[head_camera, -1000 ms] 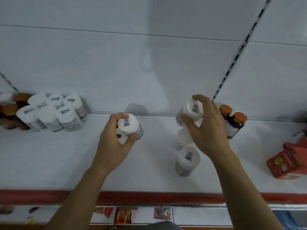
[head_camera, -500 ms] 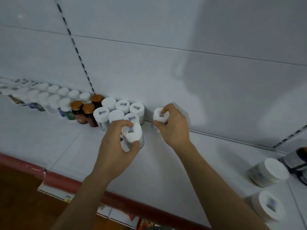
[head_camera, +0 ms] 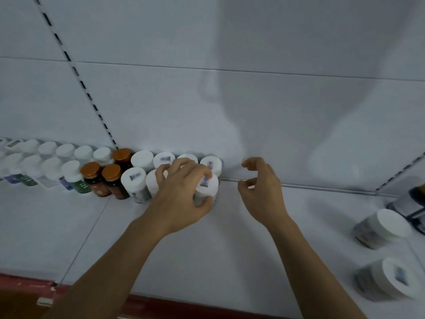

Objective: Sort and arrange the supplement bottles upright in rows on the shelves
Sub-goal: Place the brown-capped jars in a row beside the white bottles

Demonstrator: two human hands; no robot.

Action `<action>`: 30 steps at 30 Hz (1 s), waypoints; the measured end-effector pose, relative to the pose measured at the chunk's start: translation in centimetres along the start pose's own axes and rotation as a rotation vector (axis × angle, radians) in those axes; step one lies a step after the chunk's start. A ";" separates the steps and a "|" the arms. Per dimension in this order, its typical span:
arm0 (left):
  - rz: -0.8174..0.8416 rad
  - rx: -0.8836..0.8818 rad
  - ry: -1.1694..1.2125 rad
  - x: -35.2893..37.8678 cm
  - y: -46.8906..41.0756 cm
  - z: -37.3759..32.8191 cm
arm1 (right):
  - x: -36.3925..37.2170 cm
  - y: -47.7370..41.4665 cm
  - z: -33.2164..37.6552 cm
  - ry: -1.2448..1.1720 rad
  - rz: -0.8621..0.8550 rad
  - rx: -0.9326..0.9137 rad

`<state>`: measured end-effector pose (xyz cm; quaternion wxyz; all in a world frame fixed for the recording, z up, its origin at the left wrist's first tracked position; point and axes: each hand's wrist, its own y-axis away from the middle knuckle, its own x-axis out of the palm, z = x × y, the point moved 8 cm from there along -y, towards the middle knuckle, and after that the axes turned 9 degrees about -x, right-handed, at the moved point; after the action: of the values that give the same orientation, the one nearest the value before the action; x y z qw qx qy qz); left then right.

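Two rows of supplement bottles (head_camera: 134, 179) stand upright along the back of the white shelf (head_camera: 253, 254), the rear row against the back panel (head_camera: 230, 111). I see the left hand (head_camera: 179, 199) curled round a white-capped bottle (head_camera: 207, 184) at the right end of the front row. The thumb hides its base, so I cannot tell whether it rests on the shelf. A labelled-cap bottle (head_camera: 211, 164) stands just at its 12 o'clock. At 9 o'clock the fingers cover neighbouring caps. Farther that way come three amber-capped bottles (head_camera: 92, 171), then green-labelled bottles (head_camera: 71, 173). The right hand (head_camera: 264, 192) hovers at 3 o'clock, fingers loosely curled, holding nothing. Two white-lidded jars (head_camera: 388, 224) sit well apart toward 4 o'clock. Blurred dark bottles (head_camera: 411, 203) stand behind them.
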<state>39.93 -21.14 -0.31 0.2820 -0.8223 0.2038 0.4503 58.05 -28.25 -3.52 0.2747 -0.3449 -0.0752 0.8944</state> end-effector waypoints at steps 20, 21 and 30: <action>0.139 0.291 0.245 7.3 1.2 -14.6 | -21.0 7.1 -5.2 0.567 0.124 0.185; 0.231 0.320 0.296 8.7 2.0 -16.2 | -21.7 7.7 -6.3 0.560 0.172 0.244; 0.612 0.465 0.420 17.0 7.3 -27.2 | -25.9 10.9 -11.3 0.524 0.122 0.391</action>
<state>61.34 -45.67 -5.05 0.2657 -0.7125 0.5869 0.2781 76.50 -52.10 -0.61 0.2918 -0.5077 0.1916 0.7876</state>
